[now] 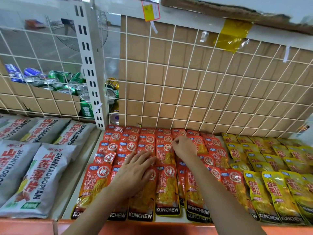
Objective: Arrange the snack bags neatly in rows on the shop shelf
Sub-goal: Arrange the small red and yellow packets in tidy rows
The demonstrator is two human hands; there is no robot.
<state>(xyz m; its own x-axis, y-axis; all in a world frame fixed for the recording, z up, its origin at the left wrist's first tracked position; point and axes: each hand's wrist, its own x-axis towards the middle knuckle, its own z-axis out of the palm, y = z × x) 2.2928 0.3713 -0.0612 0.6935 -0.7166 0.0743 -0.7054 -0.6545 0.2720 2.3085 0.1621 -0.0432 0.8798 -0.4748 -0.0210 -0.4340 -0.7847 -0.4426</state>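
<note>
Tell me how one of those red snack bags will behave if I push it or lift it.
Probably floppy: the red snack bag is a thin flat pouch, so lifted by a corner it would likely droop. Likely slippery: its glossy film overlaps neighbours, so a push may shift several. It looks light: the pouch lies nearly flat, with little bulk.

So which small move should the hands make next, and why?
Probably the right hand should ease the red bag it pinches straight into its column, while the flat left hand holds the neighbouring bags down. The red rows around it overlap unevenly.
</note>
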